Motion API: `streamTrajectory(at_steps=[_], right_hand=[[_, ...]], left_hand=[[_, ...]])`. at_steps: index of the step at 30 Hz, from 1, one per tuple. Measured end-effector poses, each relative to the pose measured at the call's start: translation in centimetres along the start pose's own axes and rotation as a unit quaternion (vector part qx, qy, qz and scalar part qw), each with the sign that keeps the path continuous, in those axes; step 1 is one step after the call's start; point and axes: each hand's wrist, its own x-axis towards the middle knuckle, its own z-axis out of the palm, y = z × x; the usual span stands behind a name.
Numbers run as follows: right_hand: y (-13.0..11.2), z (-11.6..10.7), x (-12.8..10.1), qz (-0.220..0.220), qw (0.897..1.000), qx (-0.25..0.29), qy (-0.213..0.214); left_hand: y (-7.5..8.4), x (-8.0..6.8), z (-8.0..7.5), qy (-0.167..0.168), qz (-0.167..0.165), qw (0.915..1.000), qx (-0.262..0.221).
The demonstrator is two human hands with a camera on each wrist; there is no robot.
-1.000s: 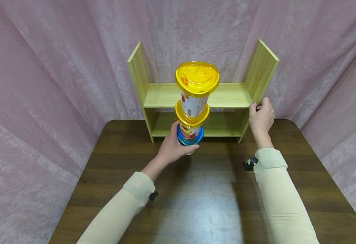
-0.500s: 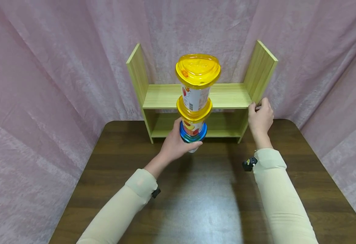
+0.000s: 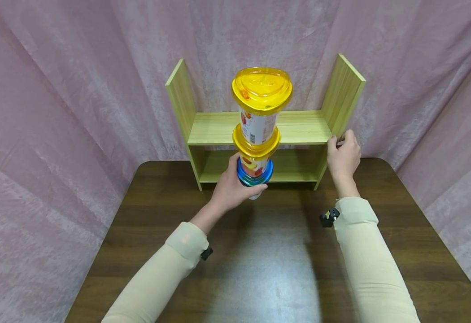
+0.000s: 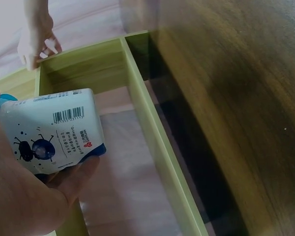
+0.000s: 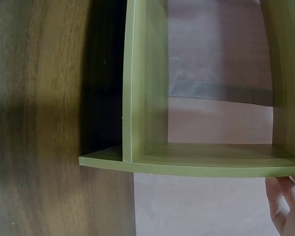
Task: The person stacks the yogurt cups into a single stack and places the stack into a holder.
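Observation:
My left hand [image 3: 231,186] grips the lowest of three stacked plastic canisters, around its body below the blue lid [image 3: 255,174]. In the left wrist view this canister [image 4: 54,130] is white with dark-blue printing and a barcode. Above it sit a canister with a fruit label [image 3: 253,165] and one with a white label [image 3: 258,128], both with yellow lids. The stack is held up in front of the small wooden shelf [image 3: 209,128]. My right hand [image 3: 343,154] holds the shelf's right side panel [image 5: 211,169] near its front edge, fingers [image 5: 277,199] against the outer face.
The shelf has an upper board [image 3: 306,128] between two tall side panels and a lower board [image 3: 294,174]. It stands at the back of a dark wooden table [image 3: 171,215]. Pink curtains [image 3: 98,80] hang behind and at both sides.
My left hand has lifted the stacked canisters slightly, up and a little to the right, most of it in the first half second. My right hand stays on the side panel.

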Motion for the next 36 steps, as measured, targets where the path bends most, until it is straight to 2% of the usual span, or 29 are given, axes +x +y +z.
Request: streamTrajectory(at_steps=[11, 22, 29, 36], right_hand=[[-0.1, 0.1, 0.0, 0.003, 1.000, -0.002, 0.005], [-0.4, -0.2, 0.0, 0.007, 1.000, -0.004, 0.000], [-0.3, 0.0, 0.0, 0.007, 1.000, -0.002, -0.005], [-0.3, 0.0, 0.1, 0.011, 1.000, -0.003, 0.001]], left_hand=[[0.6, 0.7, -0.3, 0.003, 0.002, 0.9999, -0.010], [1.7, 1.6, -0.6, 0.015, 0.019, 0.9995, -0.018], [2.3, 2.0, -1.1, 0.015, 0.010, 0.9997, -0.014], [2.6, 2.4, -1.4, 0.017, 0.020, 0.9996, -0.008]])
